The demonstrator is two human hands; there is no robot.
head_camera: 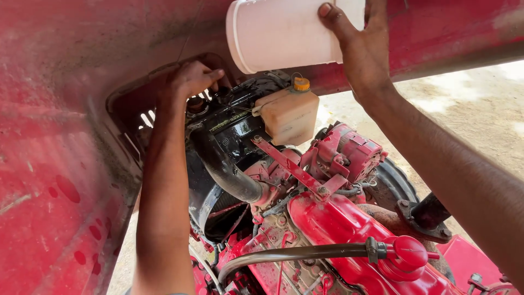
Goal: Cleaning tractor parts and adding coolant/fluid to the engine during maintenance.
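Overhead, right hand (357,46): fingers clasp the tilted white bucket (284,34) above the engine (327,218).
Left hand (191,79): fingers curled at the radiator opening (204,104), seemingly gripping nothing.
Reservoir (288,114): cream, orange-capped, just below the bucket.

White round plastic bucket (278,33); below it, cream plastic tank (288,114) with orange cap (301,84), glossy red metal engine (333,218).

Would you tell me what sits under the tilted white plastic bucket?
A cream plastic reservoir with an orange cap sits below the white plastic bucket. The left hand covers the opening beside it.
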